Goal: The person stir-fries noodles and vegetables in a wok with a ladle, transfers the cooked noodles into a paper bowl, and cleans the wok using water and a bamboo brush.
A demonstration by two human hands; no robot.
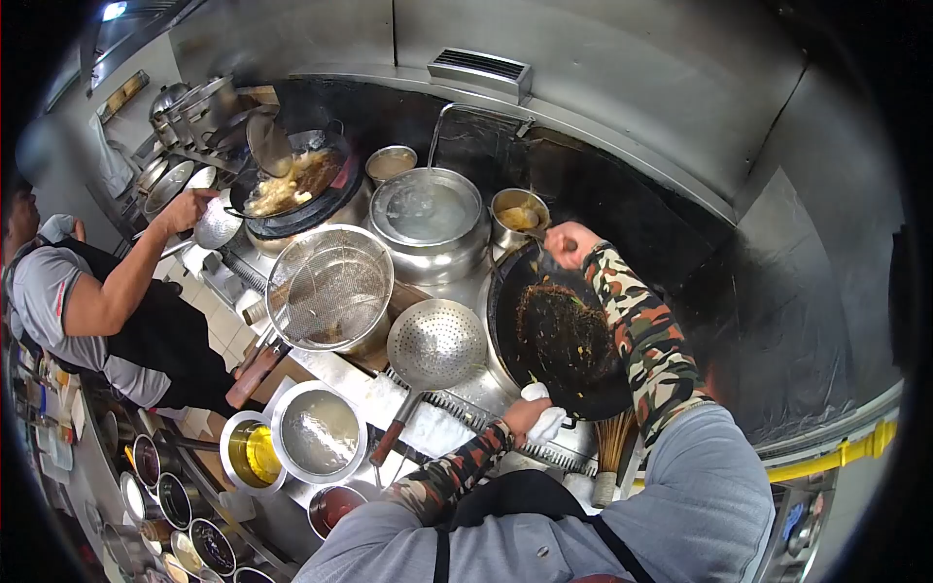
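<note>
My left hand (526, 418) is closed around a folded white cloth (546, 420) at the near rim of a large black wok (559, 340). Dark reddish-brown bits and a little oil cling to the wok's inside. Over its far edge, my right hand (571, 245) grips the handle of a ladle (535, 232). The ladle's head reaches toward a small metal pot (505, 225) holding something yellowish, and its bowl is hard to make out. To the left of the wok lies a perforated strainer (437, 345) with a wooden handle.
A wire-mesh skimmer (330, 289) and a big pot of water (428, 209) stand left. Bowls of cloudy liquid (319, 432) and yellow oil (260, 455) sit nearer. A bamboo brush (612, 452) stands right. Another person (107, 301) works at a second wok (296, 185).
</note>
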